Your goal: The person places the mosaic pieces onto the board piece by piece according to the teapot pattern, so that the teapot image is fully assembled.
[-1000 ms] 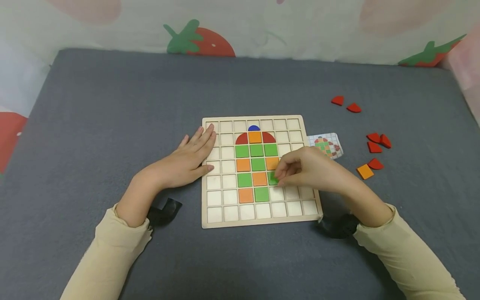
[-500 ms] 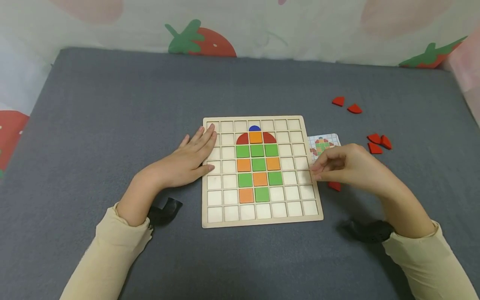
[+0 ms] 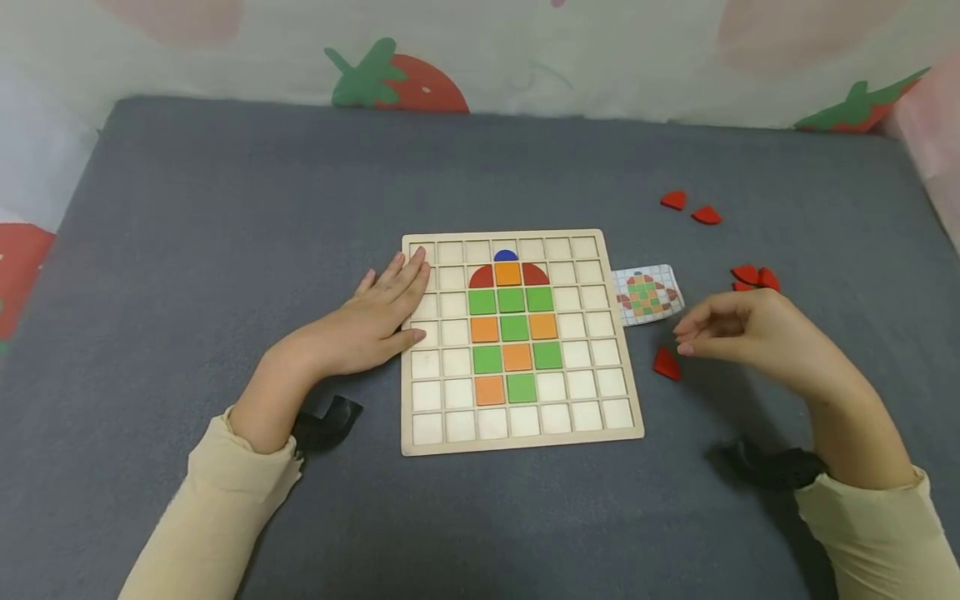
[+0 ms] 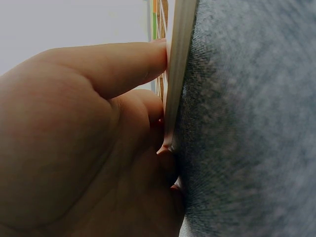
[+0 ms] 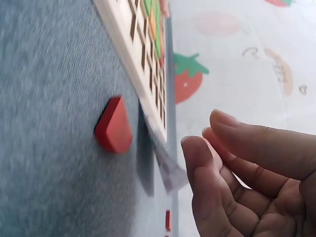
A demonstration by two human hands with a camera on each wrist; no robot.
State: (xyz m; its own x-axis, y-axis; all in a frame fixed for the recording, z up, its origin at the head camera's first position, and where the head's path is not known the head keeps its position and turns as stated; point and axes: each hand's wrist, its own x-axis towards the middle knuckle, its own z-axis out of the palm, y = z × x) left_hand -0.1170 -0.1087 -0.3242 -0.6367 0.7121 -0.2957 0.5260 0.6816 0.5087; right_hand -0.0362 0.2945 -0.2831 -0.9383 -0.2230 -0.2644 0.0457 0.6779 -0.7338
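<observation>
My left hand [image 3: 367, 329] lies on the left edge of a wooden grid board [image 3: 521, 446], fingers stretched out and thumb on the frame. In the left wrist view, the thumb [image 4: 128, 66] touches the board's rim [image 4: 180, 64]. On the board sit green, orange, blue and dark red pieces, among them a green square [image 3: 548, 355] and a blue half-disc [image 3: 506, 256]. To the board's right my right hand [image 3: 757, 333] hovers with loosely bent fingers, holding nothing. Just left of its fingertips a red quarter-round piece [image 3: 667, 364] lies on the cloth; the right wrist view shows this red piece [image 5: 114, 128] apart from the hand.
A pattern card [image 3: 648, 295] lies at the board's right side. Farther right is a cluster of red pieces [image 3: 746, 274], partly hidden by my right hand. Two more red pieces, one nearer [image 3: 707, 216], lie behind. Grey cloth [image 3: 300, 183] covers the table, with a strawberry-printed sheet [image 3: 600, 58] behind.
My right hand has left the green square on the board and moved right, past the card, to above the cloth. The left hand stays in place on the board.
</observation>
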